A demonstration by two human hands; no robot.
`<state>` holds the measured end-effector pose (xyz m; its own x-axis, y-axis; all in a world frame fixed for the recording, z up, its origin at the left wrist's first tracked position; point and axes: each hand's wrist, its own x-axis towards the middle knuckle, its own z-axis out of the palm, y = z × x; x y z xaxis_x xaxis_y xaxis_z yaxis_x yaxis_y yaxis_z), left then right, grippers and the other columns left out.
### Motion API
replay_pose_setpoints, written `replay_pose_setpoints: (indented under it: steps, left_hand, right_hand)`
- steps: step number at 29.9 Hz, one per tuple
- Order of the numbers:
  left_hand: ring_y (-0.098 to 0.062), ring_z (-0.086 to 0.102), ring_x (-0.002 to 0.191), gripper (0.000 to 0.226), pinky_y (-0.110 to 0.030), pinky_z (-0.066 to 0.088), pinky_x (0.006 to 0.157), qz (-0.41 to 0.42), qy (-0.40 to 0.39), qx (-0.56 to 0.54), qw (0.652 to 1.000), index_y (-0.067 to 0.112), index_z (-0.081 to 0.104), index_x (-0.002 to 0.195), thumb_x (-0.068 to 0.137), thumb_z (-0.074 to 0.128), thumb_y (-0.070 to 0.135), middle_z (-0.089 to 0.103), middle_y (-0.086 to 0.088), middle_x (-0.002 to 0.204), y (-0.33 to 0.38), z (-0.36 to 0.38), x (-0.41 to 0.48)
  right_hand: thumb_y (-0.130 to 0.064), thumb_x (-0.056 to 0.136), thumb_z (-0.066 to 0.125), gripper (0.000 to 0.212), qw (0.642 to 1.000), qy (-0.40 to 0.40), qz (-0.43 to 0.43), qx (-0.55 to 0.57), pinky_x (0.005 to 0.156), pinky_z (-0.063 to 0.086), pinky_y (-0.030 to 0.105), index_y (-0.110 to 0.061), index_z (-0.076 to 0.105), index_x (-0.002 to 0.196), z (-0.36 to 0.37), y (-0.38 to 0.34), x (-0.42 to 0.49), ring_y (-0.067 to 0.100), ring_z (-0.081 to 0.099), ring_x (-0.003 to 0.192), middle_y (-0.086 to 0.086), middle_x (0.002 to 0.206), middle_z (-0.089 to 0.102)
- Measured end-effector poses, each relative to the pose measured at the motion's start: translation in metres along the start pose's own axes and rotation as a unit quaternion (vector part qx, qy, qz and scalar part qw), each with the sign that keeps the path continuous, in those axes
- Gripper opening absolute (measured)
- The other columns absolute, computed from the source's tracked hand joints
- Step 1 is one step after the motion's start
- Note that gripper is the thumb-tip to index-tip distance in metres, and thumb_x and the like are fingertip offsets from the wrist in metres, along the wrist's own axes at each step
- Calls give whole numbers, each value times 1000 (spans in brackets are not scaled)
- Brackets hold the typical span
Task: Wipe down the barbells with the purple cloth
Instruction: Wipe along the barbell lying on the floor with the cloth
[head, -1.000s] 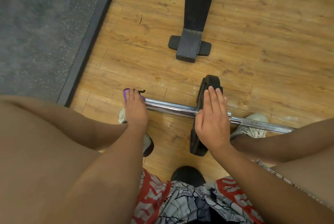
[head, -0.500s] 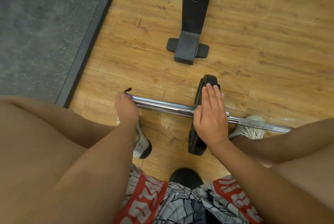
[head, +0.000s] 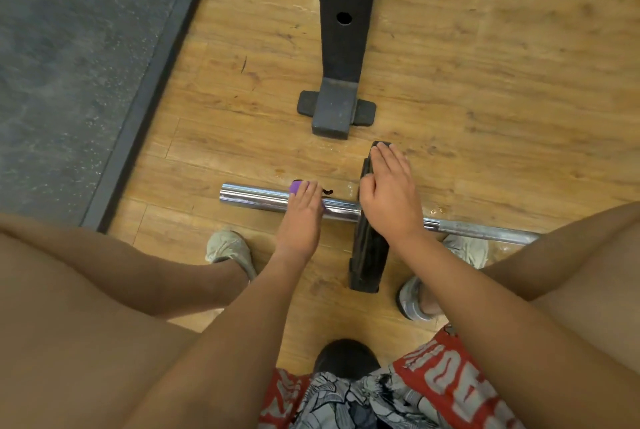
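Mid-frame, the barbell [head: 263, 198] lies left to right on the floor. The left hand [head: 300, 217] closes its grip over the purple cloth [head: 295, 186] on the sleeve — bare chrome runs leftward — while the right hand [head: 389, 198] rests flat on the plate [head: 367, 255].

The shorts [head: 433, 390] carry large grey lettering on red, upside down and unreadable.

Our left hand [head: 300, 217] has slid the purple cloth [head: 295, 186] inward along the barbell [head: 252, 195], away from the sleeve's end and toward the weight plate [head: 367, 248]. That bare chrome end, covered before, now shows, and our view has pulled back.
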<state>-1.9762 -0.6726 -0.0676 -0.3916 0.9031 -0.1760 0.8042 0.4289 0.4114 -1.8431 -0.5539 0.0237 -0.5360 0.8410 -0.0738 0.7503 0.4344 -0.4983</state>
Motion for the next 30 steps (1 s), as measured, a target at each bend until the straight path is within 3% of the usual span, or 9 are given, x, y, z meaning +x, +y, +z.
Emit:
replay_pose_setpoints:
  steps: [4, 8, 10, 14, 17, 21, 24, 30]
  left_hand:
    - [-22, 3, 156, 54, -38, -1, 126, 3, -16, 11, 1000, 11, 15, 160, 110, 34, 14, 11, -7, 168, -1, -2, 12]
    - [-24, -1, 156, 53, -45, 11, 126, -62, -3, -28, 998, 9, 14, 160, 112, 27, 26, 10, -8, 169, 4, -1, 15]
    - [-25, -3, 156, 53, -44, 10, 127, -75, 6, -33, 997, 8, 14, 160, 112, 28, 24, 8, -10, 169, 8, 2, 16]
    - [-26, -3, 156, 53, -45, 11, 127, -68, 8, -51, 996, 5, 16, 159, 111, 32, 21, 9, -12, 168, 8, 5, 27]
    - [-25, -1, 156, 53, -45, 13, 126, -50, 19, -59, 997, 4, 21, 158, 110, 36, 20, 13, -12, 167, 8, 6, 31]
    - [-23, -8, 155, 64, -37, 2, 127, 26, 2, -15, 1000, 4, 14, 159, 106, 47, 11, 4, -11, 168, 7, 17, 28]
    - [-26, -13, 155, 70, -41, 2, 127, 93, -17, 28, 995, 9, 5, 161, 105, 47, 15, -5, -10, 169, 20, 30, 28]
    - [-23, -12, 154, 65, -38, 4, 127, 91, -14, 10, 996, 8, 6, 160, 105, 39, 2, -4, -7, 167, 31, 19, 59]
  right_hand:
    - [-25, 97, 30, 56, 999, 32, -6, -4, 127, 9, 41, -2, 53, 143, -6, 3, 16, 26, 31, 149, 13, 150, 50]
    - [-27, 97, 31, 55, 995, 83, -27, -40, 125, 16, 48, -1, 57, 138, -18, -3, 2, 29, 36, 147, 14, 148, 52]
    - [-28, 98, 34, 56, 995, 55, -35, -73, 126, 12, 48, -1, 48, 146, -16, -16, -24, 30, 25, 152, 15, 157, 40]
    - [-34, 100, 36, 74, 984, -21, -25, -178, 126, -1, 49, 2, 8, 158, 11, -33, -64, 34, -12, 155, 22, 166, -6]
    - [-33, 101, 32, 73, 979, -31, -27, -201, 126, -4, 48, 3, 3, 157, 14, -29, -54, 34, -15, 154, 22, 165, -13]
    - [-33, 104, 27, 68, 981, -34, -29, -190, 126, -5, 47, 1, 5, 158, 8, -24, -30, 32, -15, 154, 19, 166, -12]
    - [-33, 106, 22, 65, 987, -41, -35, -149, 126, -9, 44, -2, 1, 159, -4, -21, -7, 28, -19, 154, 14, 166, -15]
    - [-27, 104, 26, 64, 997, -36, -11, -68, 127, 1, 44, -6, 2, 160, -22, 8, -17, 22, -16, 155, 10, 168, -9]
